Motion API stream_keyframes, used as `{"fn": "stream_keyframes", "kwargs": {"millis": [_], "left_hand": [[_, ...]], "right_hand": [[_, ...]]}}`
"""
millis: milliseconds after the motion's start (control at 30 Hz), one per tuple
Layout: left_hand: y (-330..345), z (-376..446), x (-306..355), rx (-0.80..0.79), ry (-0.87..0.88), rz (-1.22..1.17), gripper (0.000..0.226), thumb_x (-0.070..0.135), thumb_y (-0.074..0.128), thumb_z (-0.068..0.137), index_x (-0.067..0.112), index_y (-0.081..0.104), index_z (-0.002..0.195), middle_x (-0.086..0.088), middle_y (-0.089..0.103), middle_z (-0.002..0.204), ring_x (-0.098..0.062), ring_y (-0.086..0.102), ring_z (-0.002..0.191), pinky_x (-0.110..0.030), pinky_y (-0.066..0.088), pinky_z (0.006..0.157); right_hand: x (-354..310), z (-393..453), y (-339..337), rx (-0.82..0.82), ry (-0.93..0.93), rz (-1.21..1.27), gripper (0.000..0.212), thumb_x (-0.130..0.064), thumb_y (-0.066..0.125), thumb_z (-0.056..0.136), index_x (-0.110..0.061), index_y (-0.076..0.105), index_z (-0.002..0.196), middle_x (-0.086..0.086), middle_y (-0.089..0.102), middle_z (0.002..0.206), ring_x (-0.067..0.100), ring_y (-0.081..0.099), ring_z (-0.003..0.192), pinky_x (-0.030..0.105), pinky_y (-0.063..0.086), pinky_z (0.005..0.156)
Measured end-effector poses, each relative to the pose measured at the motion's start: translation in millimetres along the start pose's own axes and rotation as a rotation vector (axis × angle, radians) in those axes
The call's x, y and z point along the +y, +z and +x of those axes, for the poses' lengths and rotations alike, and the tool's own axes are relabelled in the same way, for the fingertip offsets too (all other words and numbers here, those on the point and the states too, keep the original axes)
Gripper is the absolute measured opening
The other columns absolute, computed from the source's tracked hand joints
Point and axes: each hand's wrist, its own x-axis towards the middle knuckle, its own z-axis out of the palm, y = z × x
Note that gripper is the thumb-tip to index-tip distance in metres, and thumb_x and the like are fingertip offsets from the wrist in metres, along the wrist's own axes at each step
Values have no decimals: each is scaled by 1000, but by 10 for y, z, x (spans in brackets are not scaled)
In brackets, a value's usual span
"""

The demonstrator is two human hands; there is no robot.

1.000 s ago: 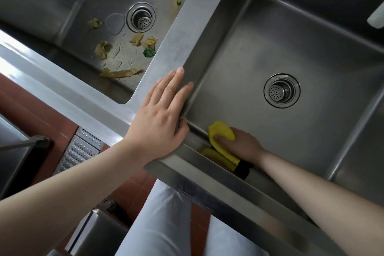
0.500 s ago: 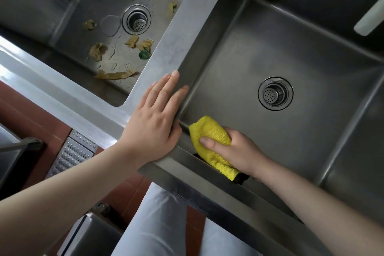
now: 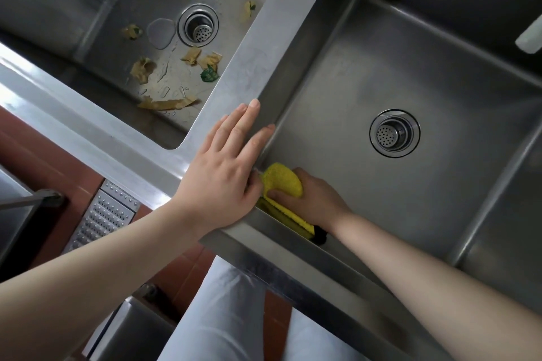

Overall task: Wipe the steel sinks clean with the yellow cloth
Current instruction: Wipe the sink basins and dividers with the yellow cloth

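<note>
My right hand grips the folded yellow cloth and presses it against the near wall of the right steel sink, in its near-left corner. The cloth's lower edge runs down along the wall below my hand. My left hand lies flat with straight fingers on the steel divider between the two basins, its thumb side touching the cloth. The left steel sink holds scattered food scraps around its drain.
The right sink's drain sits mid-basin. A white object juts in at the upper right edge. Below the counter lie red floor tiles, a perforated metal floor grate and a steel unit. My pale trousers stand against the sink front.
My right hand slid the cloth along the near wall, out from the corner and back toward it, ending beside my left hand. My left hand stayed on the divider.
</note>
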Motion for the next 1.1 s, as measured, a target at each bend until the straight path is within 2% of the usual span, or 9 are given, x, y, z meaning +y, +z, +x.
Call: {"fn": "stream_keyframes", "kwargs": {"millis": [233,400,633,767,833,967,1100], "left_hand": [[-18,2,0,-12,-17,-23,64,20,46,79,5,49,141,-18,26,160,-34,23,149,-53,27,117],[-7,3,-10,-9,-14,-28,65,19,50,78,5,48,141,-19,27,159,-34,24,149,-54,28,116],[4,-5,-13,-12,-17,-23,66,18,53,78,6,47,143,-18,26,160,-32,21,150,-52,25,119],[2,-13,-20,-14,-4,-44,64,15,48,80,5,46,143,-19,26,160,-33,21,150,-53,25,118],[14,-24,-31,-17,4,-70,63,12,44,81,4,45,143,-19,26,160,-34,20,150,-54,25,118],[-23,-23,-76,7,4,-232,63,9,38,78,4,48,140,-17,29,159,-30,21,150,-51,25,119],[-176,-8,-162,15,-34,-482,64,-5,40,76,4,48,139,-12,35,156,-20,29,148,-40,26,120]], "right_hand": [[186,222,118,-10,20,-2,39,-64,63,84,-32,51,102,-6,63,102,15,60,92,28,43,74],[313,361,192,-1,66,-43,52,-67,60,83,-25,53,114,4,65,115,23,61,103,29,42,77],[400,501,241,-12,94,-91,58,-68,59,84,-24,52,120,4,64,121,24,61,109,26,38,77],[439,589,255,-9,98,-165,63,-74,54,82,-24,47,121,4,64,118,25,62,105,31,43,78],[459,617,274,21,76,-168,60,-70,56,84,-22,42,117,5,62,114,27,62,99,33,44,77],[467,659,302,66,60,-198,48,-50,58,90,-12,40,113,12,58,115,33,60,99,34,42,75],[418,662,316,72,25,-294,47,-47,55,94,-11,46,123,12,58,120,32,58,106,36,43,78]]}}
